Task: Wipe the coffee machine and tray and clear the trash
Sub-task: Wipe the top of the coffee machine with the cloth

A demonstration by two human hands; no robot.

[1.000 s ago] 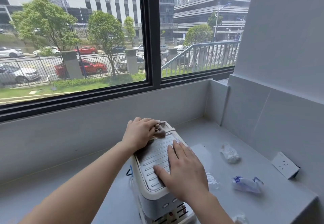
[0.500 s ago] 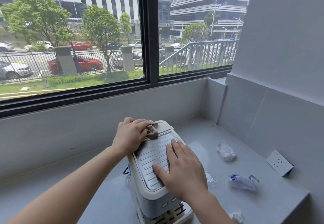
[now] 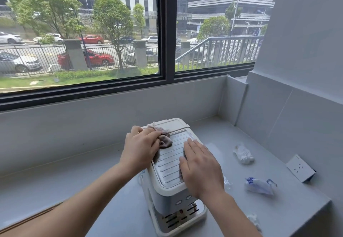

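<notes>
A small white coffee machine point(image 3: 169, 170) stands on the grey counter point(image 3: 74, 177), its ribbed top facing me. My left hand point(image 3: 141, 148) presses a brownish-grey cloth point(image 3: 164, 140) onto the rear left part of that top. My right hand point(image 3: 201, 170) lies flat, fingers together, on the right side of the top, holding nothing. The drip tray point(image 3: 185, 216) with dark slots shows at the machine's base. Trash lies to the right: a crumpled white tissue point(image 3: 243, 154), a blue-and-white wrapper point(image 3: 259, 185), a clear scrap point(image 3: 226, 182) and a white scrap point(image 3: 254, 219).
A white wall socket point(image 3: 300, 168) juts from the right wall, close to the wrapper. The counter ends at an edge on the lower right point(image 3: 326, 205). A low grey wall and a dark-framed window point(image 3: 167, 32) run behind the machine.
My left hand has slid the cloth slightly across the rear of the machine's top, and more cloth shows past the fingers. My right hand stays flat. The camera shifted a little.
</notes>
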